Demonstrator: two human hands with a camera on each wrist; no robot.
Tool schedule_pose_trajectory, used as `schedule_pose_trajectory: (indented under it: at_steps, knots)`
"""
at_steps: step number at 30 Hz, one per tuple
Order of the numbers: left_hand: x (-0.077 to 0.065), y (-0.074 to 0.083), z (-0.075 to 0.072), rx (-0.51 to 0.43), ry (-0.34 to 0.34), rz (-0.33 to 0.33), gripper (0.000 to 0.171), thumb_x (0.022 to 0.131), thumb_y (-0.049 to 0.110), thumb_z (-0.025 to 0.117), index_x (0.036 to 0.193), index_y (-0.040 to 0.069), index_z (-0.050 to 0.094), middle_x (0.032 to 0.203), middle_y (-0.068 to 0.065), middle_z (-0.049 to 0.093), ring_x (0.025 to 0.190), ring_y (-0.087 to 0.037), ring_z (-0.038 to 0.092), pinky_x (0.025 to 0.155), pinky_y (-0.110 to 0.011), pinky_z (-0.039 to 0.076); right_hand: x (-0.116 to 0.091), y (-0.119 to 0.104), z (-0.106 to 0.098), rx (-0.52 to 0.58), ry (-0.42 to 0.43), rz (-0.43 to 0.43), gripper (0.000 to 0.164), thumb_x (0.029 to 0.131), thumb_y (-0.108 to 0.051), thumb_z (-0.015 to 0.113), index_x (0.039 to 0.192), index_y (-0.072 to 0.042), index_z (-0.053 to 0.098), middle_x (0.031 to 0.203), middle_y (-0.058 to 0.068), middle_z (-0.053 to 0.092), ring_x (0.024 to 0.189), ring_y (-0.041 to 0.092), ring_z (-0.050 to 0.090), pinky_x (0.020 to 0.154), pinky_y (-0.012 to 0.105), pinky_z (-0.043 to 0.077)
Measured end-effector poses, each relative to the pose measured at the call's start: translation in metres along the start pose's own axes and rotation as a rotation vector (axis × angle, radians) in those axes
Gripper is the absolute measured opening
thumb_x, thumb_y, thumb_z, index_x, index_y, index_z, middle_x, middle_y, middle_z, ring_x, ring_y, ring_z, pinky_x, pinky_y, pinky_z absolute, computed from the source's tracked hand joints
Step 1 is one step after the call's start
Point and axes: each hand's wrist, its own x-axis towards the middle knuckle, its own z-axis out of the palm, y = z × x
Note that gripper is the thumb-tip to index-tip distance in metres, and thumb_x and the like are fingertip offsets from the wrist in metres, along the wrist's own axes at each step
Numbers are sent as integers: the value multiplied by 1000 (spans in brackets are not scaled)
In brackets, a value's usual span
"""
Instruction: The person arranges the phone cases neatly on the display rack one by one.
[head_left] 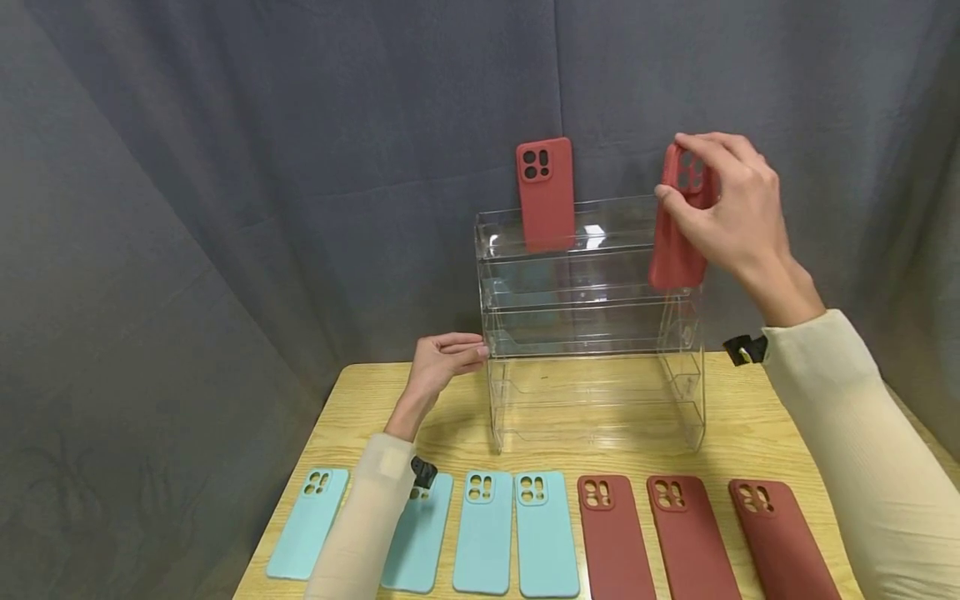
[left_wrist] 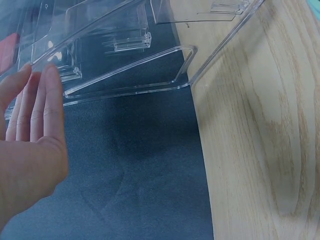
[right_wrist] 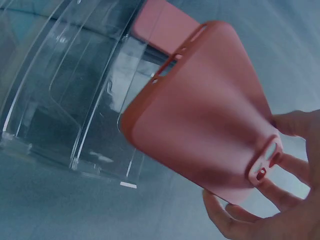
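Observation:
My right hand (head_left: 738, 200) grips a red phone case (head_left: 678, 242) by its camera end, holding it upright at the top right of a clear acrylic display rack (head_left: 592, 350). In the right wrist view the case (right_wrist: 200, 110) shows its bottom edge cutouts, with the hand (right_wrist: 285, 195) around the camera end. Another red phone case (head_left: 547, 196) stands on the rack's top tier, left of the middle. My left hand (head_left: 447, 362) touches the rack's left side with its fingers fairly straight; the left wrist view shows the hand (left_wrist: 37, 120) against the clear side panel (left_wrist: 130, 92).
Several light-blue phone cases (head_left: 547, 533) lie in a row along the front left of the wooden table (head_left: 360, 400); my left forearm partly covers one. Three red phone cases (head_left: 615, 537) lie at the front right. A grey curtain (head_left: 375, 125) hangs behind the rack.

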Motion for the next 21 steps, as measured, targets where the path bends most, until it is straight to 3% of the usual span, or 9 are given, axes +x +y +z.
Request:
schedule_pose_trajectory:
  at_steps: [1, 3, 7, 14, 21]
  knots:
    - [0, 0, 0, 1, 0, -4, 31, 92, 3, 80, 121, -4, 75, 103, -8, 83, 89, -14, 81, 91, -40, 67, 5, 0, 4, 4, -1, 3, 55, 93, -27, 76, 145, -14, 65, 144, 17, 63, 130, 41, 57, 104, 58, 47]
    - [0, 0, 0, 5, 0, -7, 31, 92, 4, 80, 121, -4, 75, 104, -9, 83, 89, -14, 81, 90, -38, 67, 14, -1, 11, 4, -2, 5, 55, 94, -28, 75, 146, -14, 64, 146, 18, 61, 130, 44, 54, 108, 61, 43]
    - [1, -1, -1, 15, 8, -7, 30, 92, 4, 80, 121, -3, 76, 105, -10, 83, 89, -14, 81, 88, -36, 68, 31, -1, 26, -16, -12, 4, 56, 97, -30, 72, 149, -14, 61, 149, 19, 56, 129, 45, 50, 104, 59, 42]
    - [1, -2, -3, 8, 5, 3, 33, 92, 4, 80, 123, -5, 74, 105, -10, 83, 90, -14, 81, 87, -34, 68, 59, 0, 50, -65, -10, -19, 56, 99, -32, 70, 152, -15, 58, 152, 18, 53, 142, 43, 42, 120, 58, 40]
    - [1, -2, -1, 4, 7, 2, 31, 93, 4, 80, 122, -4, 75, 106, -10, 83, 91, -14, 81, 87, -33, 68, 75, 5, 71, -109, 6, -8, 56, 100, -32, 68, 153, -16, 56, 154, 16, 51, 144, 41, 39, 121, 56, 42]
